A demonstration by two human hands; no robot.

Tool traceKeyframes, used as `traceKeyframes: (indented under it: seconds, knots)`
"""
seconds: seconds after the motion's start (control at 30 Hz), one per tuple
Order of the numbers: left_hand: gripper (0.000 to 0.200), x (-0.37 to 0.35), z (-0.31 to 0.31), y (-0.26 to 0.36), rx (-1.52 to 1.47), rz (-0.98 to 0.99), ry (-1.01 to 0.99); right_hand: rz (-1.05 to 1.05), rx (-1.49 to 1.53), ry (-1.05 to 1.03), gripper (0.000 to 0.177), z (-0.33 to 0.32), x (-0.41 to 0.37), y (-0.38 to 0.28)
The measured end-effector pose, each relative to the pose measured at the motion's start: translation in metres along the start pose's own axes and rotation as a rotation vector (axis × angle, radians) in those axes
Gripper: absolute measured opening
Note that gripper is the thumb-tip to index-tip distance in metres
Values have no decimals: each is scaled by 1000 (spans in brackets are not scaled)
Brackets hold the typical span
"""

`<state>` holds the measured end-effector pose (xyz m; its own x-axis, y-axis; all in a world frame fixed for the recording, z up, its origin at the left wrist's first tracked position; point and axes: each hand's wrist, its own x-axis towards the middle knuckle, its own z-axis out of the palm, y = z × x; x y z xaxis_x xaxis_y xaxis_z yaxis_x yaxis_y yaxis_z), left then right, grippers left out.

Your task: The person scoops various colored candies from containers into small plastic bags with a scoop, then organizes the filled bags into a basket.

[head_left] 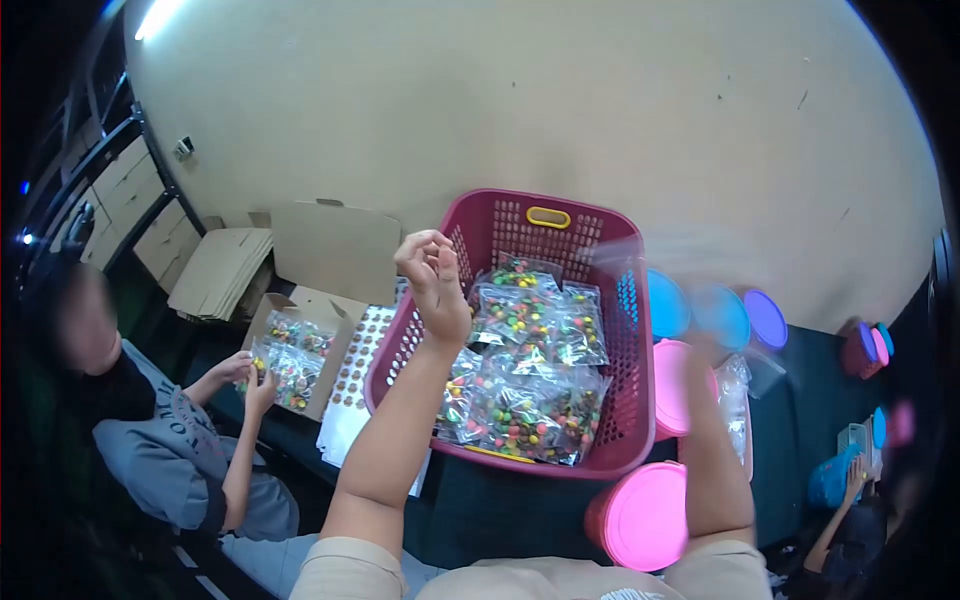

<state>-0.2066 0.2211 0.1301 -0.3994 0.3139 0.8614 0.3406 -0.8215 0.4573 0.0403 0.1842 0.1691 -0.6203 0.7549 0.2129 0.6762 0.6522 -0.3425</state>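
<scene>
My left hand (435,290) is raised over the left rim of a maroon basket (640,400), its fingers loosely bent, thumb apart, with nothing visible in it. Inside the basket lie several clear bags (520,410) of small colourful round pieces. My right hand (715,320) is smeared by motion to the right of the basket, above the pink and blue lids; its fingers cannot be made out. A faint translucent blur (625,250) crosses the basket's upper right rim.
Left, a co-worker's hands (250,370) hold a small item over a cardboard box (340,375) of bags, beside sticker sheets (365,350). Pink lids (645,515), blue lids (665,303), a purple lid (765,319) and clear packaging (735,400) stand right. Another person's hand (856,480) is far right.
</scene>
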Motion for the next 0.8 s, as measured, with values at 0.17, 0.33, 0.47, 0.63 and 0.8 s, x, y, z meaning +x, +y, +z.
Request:
traceKeyframes:
  seconds: [0.17,0.33,0.47,0.63,0.8]
  knots:
    - [31,-18,6,-13,322,-410,-556,-191,-89,-360,42,41,-23,18]
    - [36,-66,17,-39,473,-297,-1212,-91,627,-156,45,-43,-53,4]
    - [31,-27,48,49,289,-311,-1064,-134,544,-138,44,-42,-132,2]
    - [21,-76,44,172,-55,-94,-879,92,616,111,37,3,-250,16]
    - [35,-222,54,226,30,-82,-1367,336,59,61,53,97,-349,36]
